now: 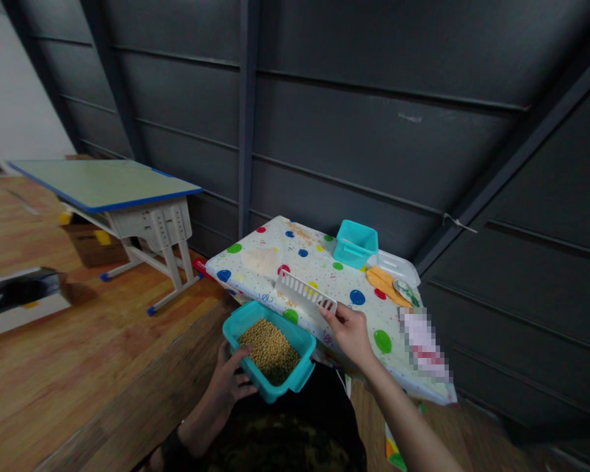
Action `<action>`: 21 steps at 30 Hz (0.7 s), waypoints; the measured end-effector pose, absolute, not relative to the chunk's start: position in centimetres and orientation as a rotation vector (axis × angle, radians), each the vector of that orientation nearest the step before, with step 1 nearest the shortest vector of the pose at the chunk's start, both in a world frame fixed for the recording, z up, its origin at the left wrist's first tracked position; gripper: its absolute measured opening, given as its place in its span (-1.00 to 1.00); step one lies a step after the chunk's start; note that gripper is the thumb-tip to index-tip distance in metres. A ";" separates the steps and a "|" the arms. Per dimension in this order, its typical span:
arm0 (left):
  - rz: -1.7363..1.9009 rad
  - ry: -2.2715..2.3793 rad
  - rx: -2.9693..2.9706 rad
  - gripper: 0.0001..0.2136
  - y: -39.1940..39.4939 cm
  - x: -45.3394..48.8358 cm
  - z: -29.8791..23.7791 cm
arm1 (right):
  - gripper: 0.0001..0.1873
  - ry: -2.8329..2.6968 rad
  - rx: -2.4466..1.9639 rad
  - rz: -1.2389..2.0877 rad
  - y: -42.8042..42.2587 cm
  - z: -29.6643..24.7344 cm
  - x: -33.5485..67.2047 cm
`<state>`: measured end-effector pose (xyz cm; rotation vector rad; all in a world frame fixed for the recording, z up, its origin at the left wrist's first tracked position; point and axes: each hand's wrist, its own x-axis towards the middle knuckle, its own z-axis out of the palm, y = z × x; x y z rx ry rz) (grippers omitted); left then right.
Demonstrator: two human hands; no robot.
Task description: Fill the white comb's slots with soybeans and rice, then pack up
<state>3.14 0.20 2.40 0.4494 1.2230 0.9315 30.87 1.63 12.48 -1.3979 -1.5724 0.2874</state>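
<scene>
My left hand (233,373) grips the near left side of a teal plastic container (307,341), its thumb over the rim. Inside lies a heap of dried soybeans (270,347). The container is held tilted, just below the table's front edge. With fingers closed on its right end, my right hand (347,328) holds a white slotted plastic strip (305,293) on edge against the tabletop. A few loose beans (286,299) lie beside the strip, close to the container.
A polka-dot cloth covers the table (356,321). At its back right stand a second teal container (356,246), a white lid (398,265), an orange cloth (381,278) and a round lid (406,292). Pale grains (299,231) lie scattered at the back. A desk (108,183) stands left.
</scene>
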 end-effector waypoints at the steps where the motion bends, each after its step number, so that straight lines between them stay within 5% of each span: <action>1: 0.938 1.213 0.452 -0.28 0.2 3.1 2.4 | -0.40 -1.588 -1.386 0.280 1.2 12.6 30.7; 10: 0.962 1.221 0.452 -0.32 -0.5 3.3 3.8 | -0.57 -1.662 -1.274 0.200 -2.5 12.1 28.7; 15: 0.952 1.240 0.432 -0.35 -0.4 3.4 3.8 | -0.43 -1.466 -1.399 0.157 -1.1 12.9 30.4; 21: 0.950 1.264 0.410 -0.31 -0.2 3.6 3.6 | -0.41 -1.434 -1.405 0.516 2.6 12.8 32.7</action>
